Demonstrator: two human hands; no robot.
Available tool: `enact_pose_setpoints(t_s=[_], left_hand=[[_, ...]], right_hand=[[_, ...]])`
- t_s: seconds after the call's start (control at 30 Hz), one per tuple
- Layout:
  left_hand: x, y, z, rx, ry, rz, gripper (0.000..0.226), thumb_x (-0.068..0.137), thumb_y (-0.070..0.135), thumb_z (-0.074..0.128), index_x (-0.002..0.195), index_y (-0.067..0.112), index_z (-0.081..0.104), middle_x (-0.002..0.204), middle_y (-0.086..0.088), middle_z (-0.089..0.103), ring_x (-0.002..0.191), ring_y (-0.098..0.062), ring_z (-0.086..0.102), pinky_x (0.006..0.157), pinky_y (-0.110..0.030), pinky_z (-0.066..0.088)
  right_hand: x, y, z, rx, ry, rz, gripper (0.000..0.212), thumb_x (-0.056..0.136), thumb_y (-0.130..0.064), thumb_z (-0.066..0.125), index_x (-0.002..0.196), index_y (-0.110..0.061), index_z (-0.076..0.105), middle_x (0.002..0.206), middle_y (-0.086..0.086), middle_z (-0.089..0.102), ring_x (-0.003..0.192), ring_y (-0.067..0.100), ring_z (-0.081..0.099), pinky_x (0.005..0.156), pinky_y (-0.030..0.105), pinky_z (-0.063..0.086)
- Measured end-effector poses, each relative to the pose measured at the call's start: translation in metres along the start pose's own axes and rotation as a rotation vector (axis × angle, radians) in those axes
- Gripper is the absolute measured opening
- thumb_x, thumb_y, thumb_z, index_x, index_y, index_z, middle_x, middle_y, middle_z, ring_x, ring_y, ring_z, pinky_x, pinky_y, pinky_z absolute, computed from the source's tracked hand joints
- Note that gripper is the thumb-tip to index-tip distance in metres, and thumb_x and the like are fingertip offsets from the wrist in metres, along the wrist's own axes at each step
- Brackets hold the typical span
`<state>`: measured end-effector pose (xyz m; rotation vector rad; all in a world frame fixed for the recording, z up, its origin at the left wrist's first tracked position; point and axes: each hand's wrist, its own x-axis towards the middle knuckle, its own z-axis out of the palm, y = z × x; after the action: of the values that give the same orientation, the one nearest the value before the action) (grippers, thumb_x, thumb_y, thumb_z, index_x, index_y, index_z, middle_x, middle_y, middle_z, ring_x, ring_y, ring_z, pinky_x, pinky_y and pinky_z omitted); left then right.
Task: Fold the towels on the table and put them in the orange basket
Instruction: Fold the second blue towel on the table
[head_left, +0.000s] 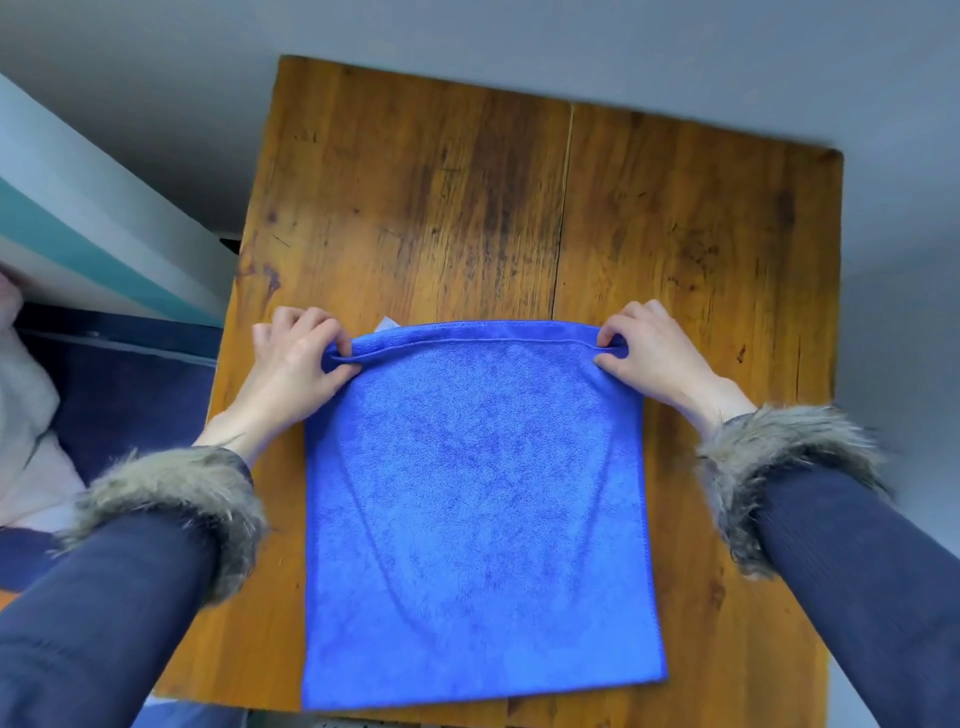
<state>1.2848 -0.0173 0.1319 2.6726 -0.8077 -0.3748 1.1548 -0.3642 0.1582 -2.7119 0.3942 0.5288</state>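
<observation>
The blue towel (478, 499) is spread at the lower centre of the table (415, 197). Its far corners are pinched by the left hand (298, 358) and right hand (657, 348). Should either pinch slip, a skewed fold is likely. No basket is seen.

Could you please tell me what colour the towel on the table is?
The towel is bright blue, seen in the head view.

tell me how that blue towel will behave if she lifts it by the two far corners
Probably floppy: the blue towel already bunches into soft ridges where the left hand and right hand pinch its far corners. It looks thin and light, so it should hang limp between them. Its napped pile suggests a secure grip, unlikely to slip.
</observation>
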Motion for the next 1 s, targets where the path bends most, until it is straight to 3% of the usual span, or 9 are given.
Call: enact_pose_setpoints(t_s=[0.17, 0.3, 0.5, 0.57, 0.73, 0.87, 1.0], left_hand=[[0.007, 0.005, -0.005, -0.083, -0.146, 0.036, 0.024, 0.077, 0.015, 0.073, 0.077, 0.018, 0.049, 0.088, -0.001, 0.044, 0.083, -0.019, 0.041, 0.079, -0.032, 0.024], [0.003, 0.009, -0.006, -0.108, -0.191, 0.016, 0.023, 0.079, 0.017, 0.07, 0.077, 0.018, 0.047, 0.091, -0.002, 0.047, 0.086, -0.022, 0.045, 0.078, -0.033, 0.025], [-0.004, 0.013, -0.022, -0.146, -0.261, -0.019, 0.028, 0.077, 0.038, 0.065, 0.067, 0.033, 0.039, 0.078, -0.001, 0.049, 0.087, -0.022, 0.043, 0.079, -0.031, 0.024], [-0.007, 0.016, -0.033, -0.201, -0.257, 0.003, 0.025, 0.075, 0.042, 0.062, 0.065, 0.031, 0.041, 0.075, 0.002, 0.051, 0.082, -0.018, 0.044, 0.077, -0.03, 0.026], [-0.015, 0.026, -0.067, -0.468, -0.24, -0.146, 0.022, 0.081, 0.023, 0.071, 0.068, 0.022, 0.053, 0.079, -0.001, 0.058, 0.069, -0.013, 0.048, 0.06, -0.024, 0.037], [-0.028, 0.039, -0.098, -0.736, -0.191, -0.23, 0.014, 0.082, 0.016, 0.07, 0.076, 0.007, 0.062, 0.078, -0.005, 0.063, 0.071, -0.011, 0.053, 0.065, -0.022, 0.039], [-0.042, 0.055, -0.129, -0.848, -0.121, -0.206, 0.015, 0.081, 0.013, 0.071, 0.076, 0.002, 0.061, 0.081, -0.006, 0.061, 0.074, -0.011, 0.056, 0.071, -0.021, 0.042]], right_hand=[[-0.01, 0.002, 0.006, 0.064, -0.062, 0.024, 0.011, 0.085, -0.024, 0.064, 0.087, -0.016, 0.057, 0.093, -0.002, 0.048, 0.095, 0.017, 0.04, 0.079, 0.029, 0.036], [-0.015, 0.005, 0.003, 0.159, 0.025, 0.064, 0.013, 0.083, -0.021, 0.066, 0.076, -0.018, 0.056, 0.087, -0.002, 0.05, 0.088, 0.017, 0.043, 0.074, 0.026, 0.031], [-0.038, 0.002, -0.006, 0.146, 0.055, 0.032, 0.017, 0.086, -0.021, 0.063, 0.072, -0.018, 0.052, 0.075, -0.009, 0.046, 0.079, 0.015, 0.044, 0.068, 0.025, 0.029], [-0.047, -0.001, -0.009, 0.2, 0.096, 0.05, 0.017, 0.085, -0.018, 0.063, 0.071, -0.016, 0.053, 0.076, -0.005, 0.051, 0.077, 0.016, 0.047, 0.068, 0.025, 0.031], [-0.07, -0.009, -0.026, 0.31, 0.215, 0.126, 0.017, 0.082, -0.013, 0.064, 0.068, -0.012, 0.056, 0.074, 0.0, 0.057, 0.071, 0.017, 0.051, 0.063, 0.025, 0.037], [-0.101, -0.016, -0.047, 0.347, 0.348, 0.174, 0.018, 0.08, -0.012, 0.067, 0.064, -0.008, 0.059, 0.069, 0.001, 0.058, 0.064, 0.009, 0.049, 0.057, 0.015, 0.035], [-0.138, -0.027, -0.069, 0.402, 0.484, 0.205, 0.026, 0.08, -0.015, 0.07, 0.061, -0.004, 0.057, 0.064, 0.005, 0.057, 0.062, 0.015, 0.051, 0.057, 0.024, 0.039]])
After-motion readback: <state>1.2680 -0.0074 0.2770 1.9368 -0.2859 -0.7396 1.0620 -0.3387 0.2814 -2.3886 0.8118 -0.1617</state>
